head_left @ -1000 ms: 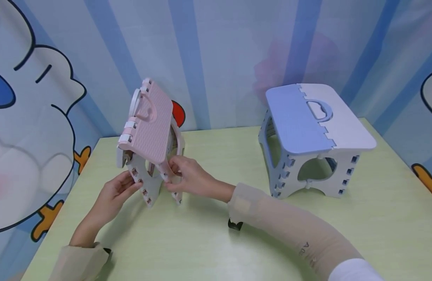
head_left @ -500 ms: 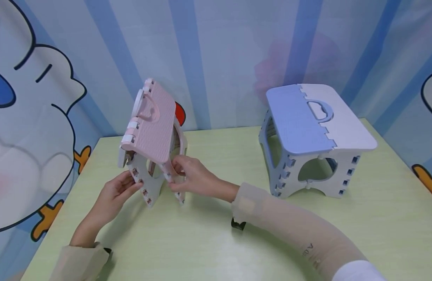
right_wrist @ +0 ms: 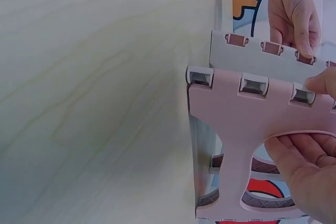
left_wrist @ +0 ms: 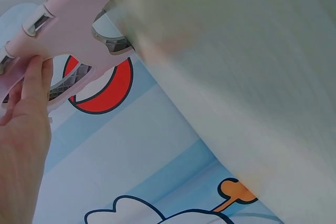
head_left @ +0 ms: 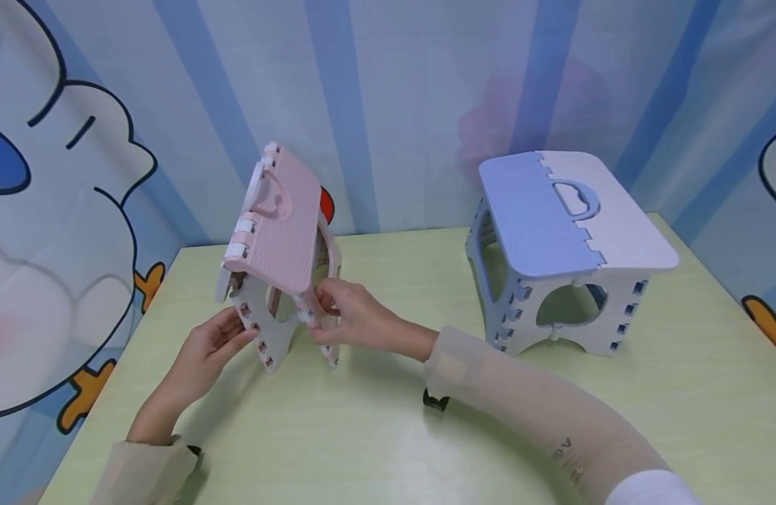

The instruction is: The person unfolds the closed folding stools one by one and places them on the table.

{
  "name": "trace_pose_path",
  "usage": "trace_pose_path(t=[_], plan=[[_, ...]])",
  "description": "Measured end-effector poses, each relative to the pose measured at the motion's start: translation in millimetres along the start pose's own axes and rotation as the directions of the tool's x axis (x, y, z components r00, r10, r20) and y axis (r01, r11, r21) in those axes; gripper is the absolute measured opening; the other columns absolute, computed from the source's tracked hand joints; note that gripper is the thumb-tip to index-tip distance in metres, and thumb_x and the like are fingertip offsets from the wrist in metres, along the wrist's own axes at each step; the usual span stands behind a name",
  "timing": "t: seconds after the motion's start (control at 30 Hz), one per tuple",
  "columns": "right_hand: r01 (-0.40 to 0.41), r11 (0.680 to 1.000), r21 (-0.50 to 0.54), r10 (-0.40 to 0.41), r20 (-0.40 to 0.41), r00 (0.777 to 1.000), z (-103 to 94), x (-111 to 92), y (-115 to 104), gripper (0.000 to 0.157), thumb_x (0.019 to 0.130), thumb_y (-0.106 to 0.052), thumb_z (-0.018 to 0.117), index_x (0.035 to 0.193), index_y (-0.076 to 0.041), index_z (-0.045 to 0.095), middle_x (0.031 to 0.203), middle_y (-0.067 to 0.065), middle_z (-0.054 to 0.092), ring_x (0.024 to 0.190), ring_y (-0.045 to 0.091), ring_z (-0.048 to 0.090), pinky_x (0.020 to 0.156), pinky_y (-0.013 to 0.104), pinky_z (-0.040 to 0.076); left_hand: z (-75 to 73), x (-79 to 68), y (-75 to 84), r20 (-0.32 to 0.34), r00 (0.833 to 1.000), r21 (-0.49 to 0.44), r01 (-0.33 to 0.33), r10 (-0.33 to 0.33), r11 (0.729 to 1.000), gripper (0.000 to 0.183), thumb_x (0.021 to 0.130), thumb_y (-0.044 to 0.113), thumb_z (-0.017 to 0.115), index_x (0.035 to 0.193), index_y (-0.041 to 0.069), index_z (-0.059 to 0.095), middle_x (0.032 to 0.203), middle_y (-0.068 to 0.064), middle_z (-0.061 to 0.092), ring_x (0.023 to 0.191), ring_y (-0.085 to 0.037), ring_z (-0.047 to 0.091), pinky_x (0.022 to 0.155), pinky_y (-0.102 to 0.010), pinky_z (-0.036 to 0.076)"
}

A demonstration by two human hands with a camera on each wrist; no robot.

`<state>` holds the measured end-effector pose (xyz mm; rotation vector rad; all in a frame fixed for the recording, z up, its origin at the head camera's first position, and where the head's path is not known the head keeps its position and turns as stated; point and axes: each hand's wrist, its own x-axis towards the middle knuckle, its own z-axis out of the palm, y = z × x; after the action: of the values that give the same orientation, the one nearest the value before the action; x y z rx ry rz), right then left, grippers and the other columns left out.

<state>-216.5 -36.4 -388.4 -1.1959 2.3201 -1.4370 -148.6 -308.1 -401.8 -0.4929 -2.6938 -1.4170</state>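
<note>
A pink and white folding step stool (head_left: 283, 224) stands half unfolded at the left of the table, its top bent along the hinge line like a roof. My left hand (head_left: 205, 354) grips its left leg panel, thumb on the near hinged edge and fingers behind. On the other side my right hand (head_left: 363, 315) grips the pink right leg panel (right_wrist: 231, 108), with fingers through the cut-out and thumb on the hinged edge in the right wrist view. In the left wrist view, the left hand's fingers (left_wrist: 34, 80) reach into the leg opening.
A blue and white folding stool (head_left: 571, 210) stands fully unfolded on the right side of the pale green table (head_left: 375, 435). Behind the table hangs a striped blue cloth (head_left: 413, 105) with cartoon figures.
My right hand has moved slightly to the right, drawing the pink leg panel with it. The stool's legs stand a little farther apart. My left hand stays nearly still.
</note>
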Motion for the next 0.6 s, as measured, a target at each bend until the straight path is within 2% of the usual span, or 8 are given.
trace_pose_path(t=[0.13, 0.3, 0.4, 0.6], plan=[[0.0, 1.0, 0.0, 0.0, 0.003, 1.0, -1.7, -1.0, 0.5, 0.032, 0.085, -0.008, 0.077, 0.109, -0.003, 0.056, 0.103, 0.005, 0.064, 0.093, 0.019, 0.061, 0.081, 0.041, 0.055, -0.5, 0.1, -1.1, 0.0, 1.0, 0.003, -0.005, 0.005, 1.0, 0.046, 0.102, 0.009, 0.058, 0.143, -0.006, 0.046, 0.13, -0.023, 0.061, 0.108, 0.006, 0.057, 0.087, -0.013, 0.048], [-0.006, 1.0, 0.001, 0.006, 0.002, 1.0, -4.2, -2.7, 0.7, 0.033, 0.085, -0.006, 0.077, 0.11, -0.002, 0.056, 0.106, 0.005, 0.064, 0.095, 0.013, 0.061, 0.084, 0.037, 0.056, -0.8, 0.6, -2.7, -0.001, 1.0, 0.006, -0.013, 0.013, 1.0, 0.044, 0.102, 0.01, 0.058, 0.141, -0.007, 0.046, 0.129, -0.024, 0.061, 0.108, 0.006, 0.058, 0.087, -0.013, 0.049], [-0.006, 1.0, 0.0, 0.006, 0.003, 1.0, -5.5, -3.6, 0.7, 0.033, 0.085, -0.006, 0.077, 0.111, -0.002, 0.056, 0.107, 0.005, 0.064, 0.096, 0.013, 0.061, 0.085, 0.033, 0.055, -0.3, 0.5, -1.2, -0.001, 1.0, 0.012, -0.006, 0.006, 1.0, 0.044, 0.102, 0.011, 0.058, 0.141, -0.007, 0.047, 0.129, -0.023, 0.061, 0.108, 0.005, 0.058, 0.087, -0.013, 0.048], [-0.007, 1.0, -0.001, 0.007, 0.011, 1.0, -7.0, -5.7, 2.5, 0.034, 0.086, -0.007, 0.077, 0.112, -0.004, 0.056, 0.108, 0.004, 0.062, 0.097, 0.015, 0.061, 0.085, 0.034, 0.056, 0.2, 0.4, 0.4, -0.003, 1.0, 0.026, 0.009, -0.009, 1.0, 0.043, 0.103, 0.012, 0.057, 0.141, -0.006, 0.047, 0.128, -0.022, 0.062, 0.107, 0.004, 0.059, 0.087, -0.013, 0.049]])
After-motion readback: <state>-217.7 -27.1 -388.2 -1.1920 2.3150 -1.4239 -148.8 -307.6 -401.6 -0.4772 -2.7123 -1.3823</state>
